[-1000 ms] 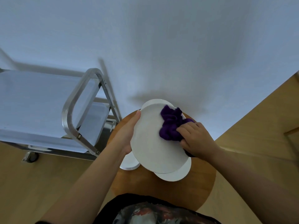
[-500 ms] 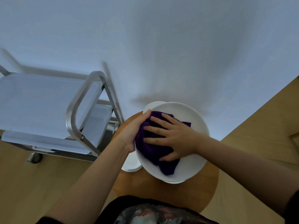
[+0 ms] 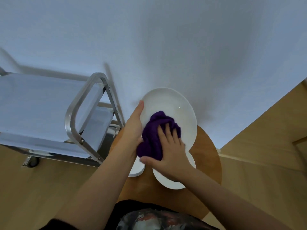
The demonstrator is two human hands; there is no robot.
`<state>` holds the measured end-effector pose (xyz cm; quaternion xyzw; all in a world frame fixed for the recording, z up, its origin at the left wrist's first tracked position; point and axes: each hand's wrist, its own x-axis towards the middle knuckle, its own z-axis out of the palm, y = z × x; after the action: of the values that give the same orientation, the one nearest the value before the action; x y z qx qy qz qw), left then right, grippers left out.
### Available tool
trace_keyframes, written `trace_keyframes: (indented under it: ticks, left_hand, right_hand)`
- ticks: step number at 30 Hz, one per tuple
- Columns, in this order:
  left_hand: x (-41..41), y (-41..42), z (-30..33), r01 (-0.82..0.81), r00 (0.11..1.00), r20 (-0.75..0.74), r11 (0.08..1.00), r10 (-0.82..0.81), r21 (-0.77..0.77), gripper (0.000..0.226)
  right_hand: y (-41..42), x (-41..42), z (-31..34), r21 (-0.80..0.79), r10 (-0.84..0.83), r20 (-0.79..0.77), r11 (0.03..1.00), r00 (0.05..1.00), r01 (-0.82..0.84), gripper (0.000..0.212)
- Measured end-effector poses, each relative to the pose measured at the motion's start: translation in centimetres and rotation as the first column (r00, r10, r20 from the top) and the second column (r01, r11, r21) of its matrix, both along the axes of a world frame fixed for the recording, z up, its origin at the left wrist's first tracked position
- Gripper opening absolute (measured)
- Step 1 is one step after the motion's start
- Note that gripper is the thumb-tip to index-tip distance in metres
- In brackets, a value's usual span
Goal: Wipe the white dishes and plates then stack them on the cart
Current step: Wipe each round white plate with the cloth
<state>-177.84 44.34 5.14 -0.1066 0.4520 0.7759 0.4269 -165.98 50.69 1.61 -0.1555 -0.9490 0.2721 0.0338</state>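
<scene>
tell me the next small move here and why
Probably sweep the purple cloth up across the bare upper part of the white plate: the right hand presses it low, while the left hand holds the rim.

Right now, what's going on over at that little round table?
A person is wiping a large white plate with a crumpled purple cloth. The left hand holds the plate tilted by its edge above the round wooden table, while the right hand presses the cloth into it. Two more white dishes wait on the table. The metal cart beside it shows no dishes on its visible shelves.
</scene>
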Motion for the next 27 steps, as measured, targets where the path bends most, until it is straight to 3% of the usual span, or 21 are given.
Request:
trace_keyframes:
  ticks: [3, 5, 8, 11, 12, 13, 15, 17, 18, 20, 22, 24, 26, 27]
  left_hand:
    - [0.0, -0.3, 0.0, -0.039, 0.997, 0.056, 0.971, 0.054, -0.236, 0.064]
    - [-0.3, -0.6, -0.2, -0.099, 0.989, 0.077, 0.958, 0.124, -0.268, 0.061]
    - [-0.2, -0.7, -0.6, -0.093, 0.99, 0.075, 0.95, 0.12, -0.298, 0.056]
    - [-0.2, -1.9, -0.6, 0.081, 0.997, -0.001, 0.981, -0.082, -0.178, 0.067]
    - [-0.6, -2.6, -0.7, 0.182, 0.98, -0.053, 0.974, -0.19, -0.135, 0.073]
    - [-0.8, -3.3, -0.8, 0.25, 0.96, -0.101, 0.961, -0.262, -0.119, 0.073]
    - [-1.3, -4.3, -1.6, 0.195, 0.953, -0.178, 0.948, -0.243, -0.25, 0.063]
    - [-1.5, -4.7, -3.8, -0.068, 0.965, -0.253, 0.875, -0.064, -0.479, 0.054]
    - [-1.3, -4.9, -4.6, -0.135, 0.973, -0.228, 0.851, 0.019, -0.508, 0.052]
    - [-0.3, -4.8, -5.9, -0.065, 0.998, -0.039, 0.919, 0.054, -0.389, 0.051]
    - [0.4, -4.8, -6.7, -0.035, 0.996, 0.067, 0.95, 0.058, -0.311, 0.044]
    - [0.5, -4.8, -6.8, -0.107, 0.985, 0.095, 0.95, 0.14, -0.295, 0.036]
    - [0.5, -4.9, -6.7, -0.204, 0.975, 0.018, 0.923, 0.222, -0.326, 0.039]
    - [0.5, -5.2, -6.5, -0.257, 0.966, -0.053, 0.899, 0.255, -0.355, 0.037]
  right_hand:
    - [-0.8, -1.0, 0.8, -0.037, 0.027, -0.16, 0.999, 0.987, -0.034, 0.083]
    - [-0.5, -1.1, 1.1, 0.032, 0.064, -0.204, 0.998, 0.977, -0.059, 0.057]
    - [-0.7, -0.9, 1.5, 0.088, 0.065, -0.194, 0.995, 0.979, -0.048, 0.043]
    - [0.1, -1.2, 2.7, -0.168, -0.121, -0.249, 0.982, 0.961, 0.08, 0.02]
    - [1.1, -1.2, 3.2, -0.341, -0.25, -0.199, 0.924, 0.948, 0.172, 0.021]
    - [2.2, -1.1, 3.7, -0.535, -0.373, -0.124, 0.806, 0.919, 0.255, 0.026]
    - [4.3, -0.1, 4.0, -0.868, -0.5, -0.005, 0.432, 0.866, 0.245, 0.036]
    - [5.5, 1.0, 3.5, -0.982, -0.527, 0.07, 0.115, 0.847, 0.152, 0.045]
    - [5.6, 1.4, 3.1, -0.993, -0.532, 0.096, 0.005, 0.841, 0.116, 0.045]
    - [5.6, 1.9, 1.9, -0.983, -0.539, 0.155, -0.164, 0.828, 0.077, 0.038]
    - [5.5, 2.1, 1.0, -0.969, -0.54, 0.177, -0.242, 0.823, 0.05, 0.023]
    - [5.3, 2.3, 0.4, -0.968, -0.522, 0.193, -0.242, 0.831, 0.072, 0.018]
    - [5.2, 2.4, 0.3, -0.958, -0.508, 0.273, -0.219, 0.817, 0.184, 0.018]
    - [5.0, 2.3, 0.3, -0.945, -0.519, 0.325, -0.158, 0.791, 0.285, 0.024]
